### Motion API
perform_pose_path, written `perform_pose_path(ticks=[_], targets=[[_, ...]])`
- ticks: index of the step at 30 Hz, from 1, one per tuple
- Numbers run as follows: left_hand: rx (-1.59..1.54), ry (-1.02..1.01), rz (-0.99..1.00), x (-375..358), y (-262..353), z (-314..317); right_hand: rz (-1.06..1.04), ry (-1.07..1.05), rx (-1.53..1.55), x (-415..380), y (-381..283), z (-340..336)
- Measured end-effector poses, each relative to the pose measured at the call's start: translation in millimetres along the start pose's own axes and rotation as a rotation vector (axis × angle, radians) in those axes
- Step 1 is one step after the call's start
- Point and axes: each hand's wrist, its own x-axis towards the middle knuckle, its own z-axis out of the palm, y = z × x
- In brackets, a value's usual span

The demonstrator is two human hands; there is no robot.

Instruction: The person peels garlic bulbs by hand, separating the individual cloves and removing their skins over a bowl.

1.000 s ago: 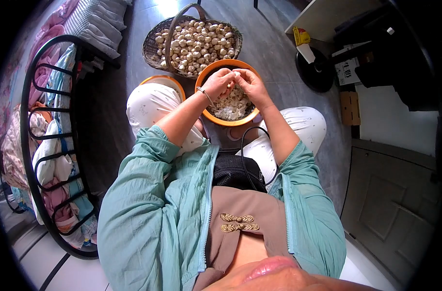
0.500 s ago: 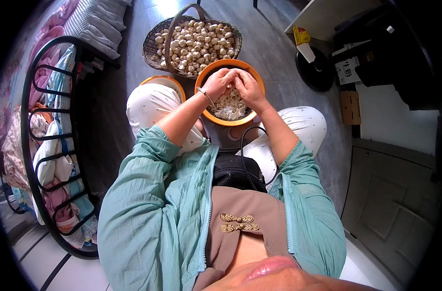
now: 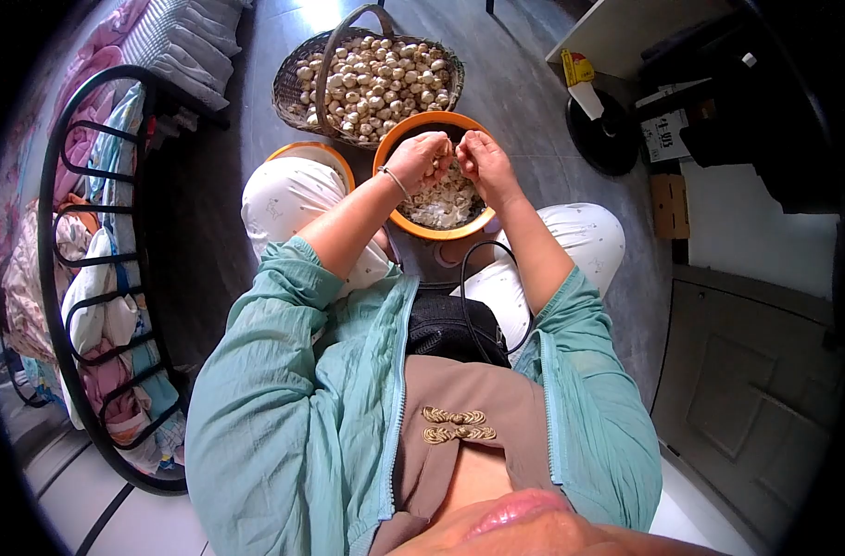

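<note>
Over an orange-rimmed bowl point(image 3: 497, 167) both hands are raised close together, a small gap between their fingertips. My left hand point(image 3: 420, 161), with a bracelet at the wrist, has its fingers curled around something I cannot make out. My right hand point(image 3: 485, 167) is closed in a pinch, and what its fingers hold is too small to name. Pale, papery peelings point(image 3: 438, 201) lie in the bowl below. Just beyond it stands a wicker basket point(image 3: 322, 83) with an arched handle, full of garlic bulbs point(image 3: 376, 83).
A second orange-rimmed bowl point(image 3: 316, 151) sits partly behind my left knee. On the left are a black metal frame point(image 3: 47, 232) and piled fabrics. A round black object point(image 3: 603, 139), a cardboard box point(image 3: 670, 206) and a panelled door point(image 3: 737, 371) are on the right.
The hands have moved apart; their fingertips touched before. My right hand has shifted slightly right and its fingers have curled in more.
</note>
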Motion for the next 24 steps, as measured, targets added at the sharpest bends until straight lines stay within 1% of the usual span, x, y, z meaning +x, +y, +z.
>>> perform_pose_path(ticks=[2,6,8,9,11,12,14,15,17,18,19,21,22,23,24], targets=[[-0.097,0.072,-0.032,0.1,1.2,1.0,0.039,-0.038,0.088,-2.6,-4.0,0.2],[-0.167,0.073,-0.053,2.7,1.5,-2.3,0.080,0.013,0.192,-4.3,-10.4,4.1],[-0.302,0.005,-0.124,4.3,-0.6,-7.9,0.049,0.035,0.392,-2.6,-9.6,2.6],[-0.302,0.005,-0.124,4.8,-2.3,-9.1,0.049,0.035,0.392,-2.4,-9.6,0.6],[-0.290,-0.003,-0.183,5.9,-6.1,-11.0,0.020,0.002,0.569,-2.6,-9.9,-3.7],[-0.290,-0.003,-0.183,6.2,-7.7,-9.9,0.020,0.002,0.570,-3.7,-12.5,-1.6],[-0.311,-0.030,-0.302,6.9,-13.4,-5.1,-0.038,-0.094,0.506,-6.8,-17.3,2.8],[-0.335,-0.013,-0.328,5.5,-15.4,-0.9,-0.035,-0.094,0.507,-8.0,-17.9,6.1],[-0.350,-0.021,-0.338,4.6,-15.6,4.5,-0.085,-0.235,0.402,-10.5,-16.3,15.5],[-0.351,-0.019,-0.341,3.8,-14.9,4.5,-0.096,-0.258,0.367,-13.8,-17.6,21.6],[-0.387,-0.031,-0.332,3.8,-13.4,4.1,-0.094,-0.257,0.369,-13.4,-17.9,22.6],[-0.423,-0.041,-0.327,4.9,-11.9,1.2,-0.177,-0.269,0.352,-12.6,-20.2,24.6],[-0.482,-0.102,-0.368,5.7,-11.2,-2.3,-0.169,-0.281,0.427,-14.3,-24.0,22.7],[-0.540,-0.164,-0.408,6.4,-11.8,-4.4,-0.168,-0.280,0.429,-14.9,-28.6,20.5],[-0.530,-0.179,-0.360,3.3,-7.0,-0.5,-0.208,-0.247,0.451,-14.2,-32.2,17.3]])
